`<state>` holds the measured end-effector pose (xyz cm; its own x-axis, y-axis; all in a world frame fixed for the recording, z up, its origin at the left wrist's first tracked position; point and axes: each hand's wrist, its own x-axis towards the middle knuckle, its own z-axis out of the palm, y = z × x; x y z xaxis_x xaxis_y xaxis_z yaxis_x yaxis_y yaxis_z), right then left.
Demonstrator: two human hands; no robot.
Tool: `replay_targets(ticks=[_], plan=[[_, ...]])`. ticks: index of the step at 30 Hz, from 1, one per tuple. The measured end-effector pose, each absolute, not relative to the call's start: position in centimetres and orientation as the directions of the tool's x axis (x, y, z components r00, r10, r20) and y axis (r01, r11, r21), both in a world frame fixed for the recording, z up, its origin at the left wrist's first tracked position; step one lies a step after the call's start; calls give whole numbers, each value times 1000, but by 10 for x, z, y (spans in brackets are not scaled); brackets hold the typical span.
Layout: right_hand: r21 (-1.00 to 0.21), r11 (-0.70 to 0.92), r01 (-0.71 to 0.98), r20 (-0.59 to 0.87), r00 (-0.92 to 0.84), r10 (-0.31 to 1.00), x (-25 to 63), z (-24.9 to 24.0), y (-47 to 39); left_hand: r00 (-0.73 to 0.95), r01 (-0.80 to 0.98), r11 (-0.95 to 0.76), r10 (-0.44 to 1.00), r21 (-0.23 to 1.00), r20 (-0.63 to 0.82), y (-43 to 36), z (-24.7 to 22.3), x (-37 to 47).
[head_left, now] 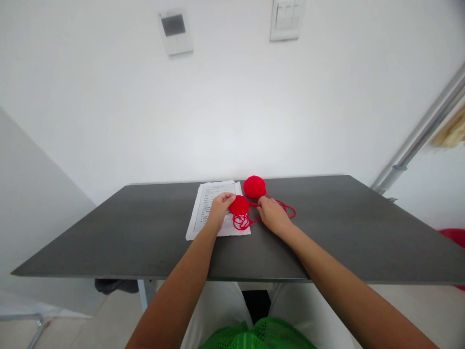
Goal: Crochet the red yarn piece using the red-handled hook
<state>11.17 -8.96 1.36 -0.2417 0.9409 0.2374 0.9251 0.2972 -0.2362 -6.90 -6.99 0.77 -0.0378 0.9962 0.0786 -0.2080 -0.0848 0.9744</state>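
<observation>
My left hand (pixel 220 207) pinches the left edge of a small flat round red piece (pixel 239 205), which looks crocheted or knitted. Red yarn (pixel 241 223) lies in loose loops just below that piece. To the right, my right hand (pixel 271 212) has its fingers closed on a strand of yarn running from the piece; whether a hook is in them too I cannot tell. A red ball of yarn (pixel 255 186) rests behind the hands, and a loop of its strand spreads out beyond my right hand. Printed paper sheets (pixel 203 203) lie under my left hand.
The dark grey table (pixel 138 232) stands against a white wall. Two white wall panels (pixel 286 19) are mounted above. A metal pipe (pixel 417 145) runs along the right side, and a red object (pixel 454 236) shows past the table's right end.
</observation>
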Motion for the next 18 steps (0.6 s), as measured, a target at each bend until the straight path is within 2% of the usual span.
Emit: replay_targets(ticks=[3, 8, 10, 13, 15, 18], plan=[[-302, 273, 913, 296, -183, 938, 118, 21, -81, -55, -202, -116, 993, 973, 107, -63, 19, -69], [-534, 212, 819, 346, -17, 938, 128, 27, -60, -5, -200, -112, 994, 973, 113, -45, 35, -63], [-661, 254, 706, 397, 42, 917, 129, 28, -52, 5, -227, -134, 990, 965, 138, -38, 39, -59], [-850, 329, 412, 409, 123, 904, 128, 30, -44, 33, -275, -119, 991, 954, 133, -32, 41, -55], [-895, 341, 288, 395, 155, 905, 128, 33, -39, 40, -320, -102, 992, 942, 121, -32, 40, -54], [-912, 354, 208, 394, 205, 896, 127, 43, -34, 48, -364, -62, 995, 929, 85, -34, 37, -54]])
